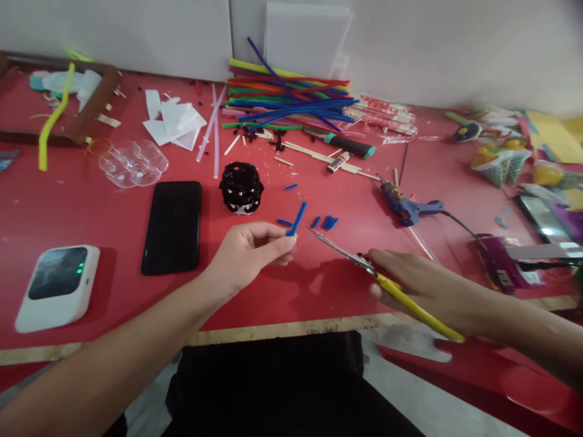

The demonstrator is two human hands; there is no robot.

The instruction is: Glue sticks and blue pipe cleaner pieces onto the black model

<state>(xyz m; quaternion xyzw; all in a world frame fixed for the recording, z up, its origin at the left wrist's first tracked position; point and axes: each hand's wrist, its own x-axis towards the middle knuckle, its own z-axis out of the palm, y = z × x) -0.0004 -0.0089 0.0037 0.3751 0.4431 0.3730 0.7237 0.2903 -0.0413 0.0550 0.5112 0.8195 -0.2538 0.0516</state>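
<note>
Fingers of the left hand are pinched tight on one blue strip, and the right hand is curled around one pair of yellow-handled scissors, tips just right of it. Blue bits lie just beyond (can't count the clump), then one black pot, farther left.

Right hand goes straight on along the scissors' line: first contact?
Likely the blue strip pinched in the left hand, just beyond the tips of the scissors; depth is unclear here.

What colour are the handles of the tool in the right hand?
Yellow handles, seen in the head view.
</note>
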